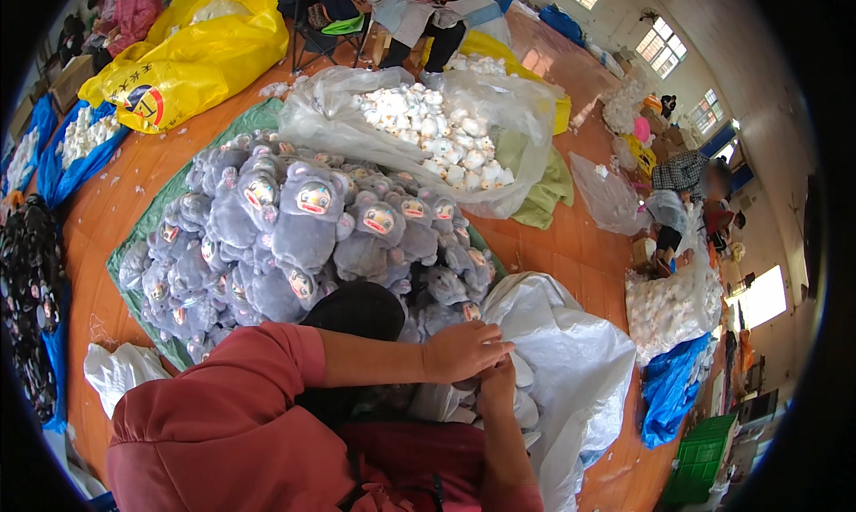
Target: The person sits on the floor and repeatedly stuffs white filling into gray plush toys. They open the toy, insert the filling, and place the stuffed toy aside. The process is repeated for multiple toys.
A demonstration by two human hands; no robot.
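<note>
My left hand (pixel 465 349) and my right hand (pixel 497 385) meet above my lap, fingers curled and closed together. Whatever is between them is hidden or too small to make out. Just below them lie pale grey pieces (pixel 526 409) in an open white woven sack (pixel 584 356), which spreads to the right of my hands. Ahead and to the left is a big heap of grey plush toys (pixel 308 218) with hoods and printed faces, piled on a green sheet (pixel 147 231). One toy's face peeks out close beside my left hand.
Beyond the heap, a clear plastic bag (pixel 321 111) holds many small white stuffed pieces (pixel 437 128). A large yellow sack (pixel 192 57) lies at far left, dark toys (pixel 31 289) at the left edge. A person (pixel 423 8) sits opposite; others work at right. A green crate (pixel 700 458) stands lower right.
</note>
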